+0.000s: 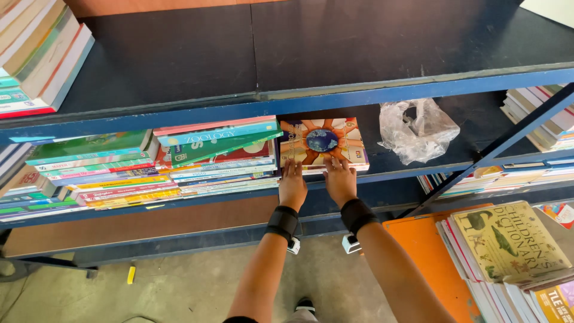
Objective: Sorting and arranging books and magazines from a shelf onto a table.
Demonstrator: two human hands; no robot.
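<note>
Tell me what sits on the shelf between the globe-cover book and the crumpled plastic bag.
Nothing: in the head view, bare dark shelf separates the globe-cover book from the crumpled plastic bag.

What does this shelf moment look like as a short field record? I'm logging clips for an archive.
setting: blue metal shelf stacked with books
left hand: flat on front edge of globe-cover book
right hand: flat on the same book
left of book: tall book stack
right of book: crumpled clear plastic bag
wrists: black bands

Globe-cover book [323,142] lies flat (middle shelf [418,164]).
</note>
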